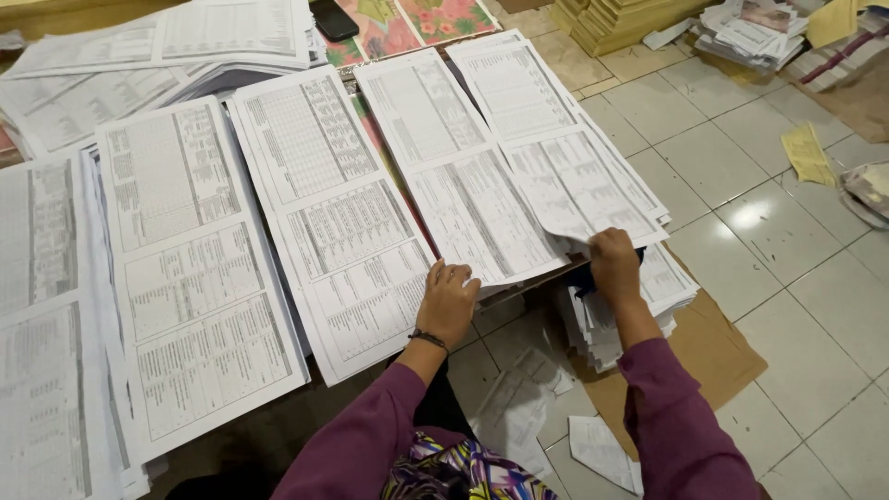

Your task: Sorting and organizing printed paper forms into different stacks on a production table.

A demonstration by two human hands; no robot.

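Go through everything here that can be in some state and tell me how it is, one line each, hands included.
Left hand: flat on the printed sheet stack, fingers spread.
Right hand: pinching the corner of the top sheet, corner lifted.
Lower pile: stacked, edges uneven.
Loose sheets on the floor: scattered, lying flat.
Phone: screen dark.
Cardboard: flat on the tiles.

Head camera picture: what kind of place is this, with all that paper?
Probably a print shop or paper-sorting workroom. Large printed sheets lie in overlapping stacks, more bundles sit on the tiled floor, and the right hand lifts a sheet's corner while the left hand rests on another stack.
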